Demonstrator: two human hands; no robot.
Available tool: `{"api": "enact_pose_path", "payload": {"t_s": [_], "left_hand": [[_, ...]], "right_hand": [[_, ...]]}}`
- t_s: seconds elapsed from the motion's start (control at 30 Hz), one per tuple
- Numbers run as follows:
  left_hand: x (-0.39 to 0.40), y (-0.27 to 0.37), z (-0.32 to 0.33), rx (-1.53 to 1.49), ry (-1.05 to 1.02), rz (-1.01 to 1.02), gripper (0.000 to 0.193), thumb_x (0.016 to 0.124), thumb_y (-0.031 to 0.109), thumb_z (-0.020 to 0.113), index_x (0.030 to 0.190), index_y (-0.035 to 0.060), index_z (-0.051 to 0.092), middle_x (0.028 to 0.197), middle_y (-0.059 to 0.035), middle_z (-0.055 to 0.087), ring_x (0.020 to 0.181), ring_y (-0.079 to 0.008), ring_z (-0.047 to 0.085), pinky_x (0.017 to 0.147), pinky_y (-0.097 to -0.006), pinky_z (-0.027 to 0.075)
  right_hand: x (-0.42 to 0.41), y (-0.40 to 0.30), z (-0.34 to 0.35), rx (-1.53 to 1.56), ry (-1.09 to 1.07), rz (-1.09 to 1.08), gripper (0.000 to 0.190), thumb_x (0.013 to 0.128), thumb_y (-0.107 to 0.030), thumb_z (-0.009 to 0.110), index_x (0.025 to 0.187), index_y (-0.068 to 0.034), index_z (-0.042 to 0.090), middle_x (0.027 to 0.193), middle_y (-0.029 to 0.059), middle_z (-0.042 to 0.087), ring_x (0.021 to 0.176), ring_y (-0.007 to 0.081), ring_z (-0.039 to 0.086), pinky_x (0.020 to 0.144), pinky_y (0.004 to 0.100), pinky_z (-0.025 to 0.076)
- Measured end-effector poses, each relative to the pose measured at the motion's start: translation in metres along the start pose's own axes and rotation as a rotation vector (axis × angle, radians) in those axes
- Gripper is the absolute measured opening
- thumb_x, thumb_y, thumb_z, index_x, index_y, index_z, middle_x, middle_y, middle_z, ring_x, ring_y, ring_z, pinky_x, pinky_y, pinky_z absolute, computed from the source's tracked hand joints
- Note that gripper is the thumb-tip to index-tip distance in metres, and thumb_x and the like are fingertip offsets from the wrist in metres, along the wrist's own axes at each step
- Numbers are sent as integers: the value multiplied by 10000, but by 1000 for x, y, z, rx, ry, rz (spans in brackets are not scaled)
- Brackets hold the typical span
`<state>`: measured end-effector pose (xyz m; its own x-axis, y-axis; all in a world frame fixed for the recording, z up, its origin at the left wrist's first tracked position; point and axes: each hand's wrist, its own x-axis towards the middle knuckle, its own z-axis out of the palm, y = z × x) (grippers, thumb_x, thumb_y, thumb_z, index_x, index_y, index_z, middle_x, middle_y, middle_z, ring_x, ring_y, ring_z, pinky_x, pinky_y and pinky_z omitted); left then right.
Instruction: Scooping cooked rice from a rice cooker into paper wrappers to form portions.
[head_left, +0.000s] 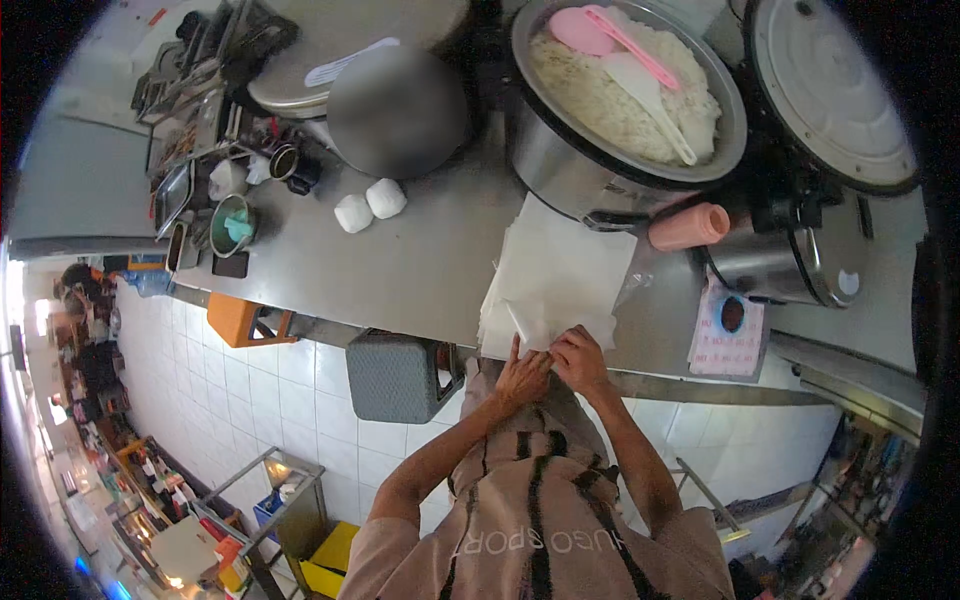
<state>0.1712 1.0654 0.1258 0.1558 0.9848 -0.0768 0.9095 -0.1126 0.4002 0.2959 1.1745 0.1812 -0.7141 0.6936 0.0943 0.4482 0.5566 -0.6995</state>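
A stack of white wrapping paper (566, 262) lies by the counter's front edge, right before me. My left hand (523, 377) is at its near edge, with the index finger stretched over a folded sheet of paper (529, 321). Close beside it, my right hand (579, 361) pinches the near edge of the same sheet with bent fingers. The fingers of both hands meet there and partly hide the fold. Two white paper-wrapped bundles (353, 214) (386, 198) sit side by side, further left on the counter.
Behind the paper stands a large pot of rice (630, 97) with a pink paddle (637, 49) and a white paddle (656, 105). A pink bottle (686, 227) lies at its right. Leftward are a metal bowl (223, 241) and a phone (230, 265). A grey stool (394, 375) stands below the counter.
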Motion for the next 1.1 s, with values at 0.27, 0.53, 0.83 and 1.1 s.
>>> {"api": "enact_pose_path", "payload": {"t_s": [0.27,0.53,0.83,1.1], "left_hand": [[8,-66,-56,-235,497,-424,487,702,29,613,1184,88,583,1247,-97,564,1114,-363,497,908,-484,395],[58,-131,-95,-545,263,-101,287,633,-22,654,880,107,725,831,-72,702,818,-274,618,836,-406,445],[47,7,-88,-937,215,-249,267,744,-66,590,1002,-5,610,896,-156,628,815,-273,631,733,-346,499],[61,-30,-45,-729,444,-581,360,736,-77,601,1073,36,541,1052,-184,521,867,-336,566,728,-443,468]], "right_hand": [[-8,3,17,16,100,33,127,697,7,701,814,-39,679,868,67,596,871,269,580,731,379,513],[-17,15,38,37,141,17,148,684,-8,699,826,-41,672,884,64,581,894,264,573,772,386,507],[-18,2,27,63,252,49,160,713,-54,689,869,-50,652,907,94,560,866,289,580,757,410,507],[5,39,0,-107,359,395,304,679,5,687,963,-38,588,872,136,581,885,331,584,772,438,480]]}}
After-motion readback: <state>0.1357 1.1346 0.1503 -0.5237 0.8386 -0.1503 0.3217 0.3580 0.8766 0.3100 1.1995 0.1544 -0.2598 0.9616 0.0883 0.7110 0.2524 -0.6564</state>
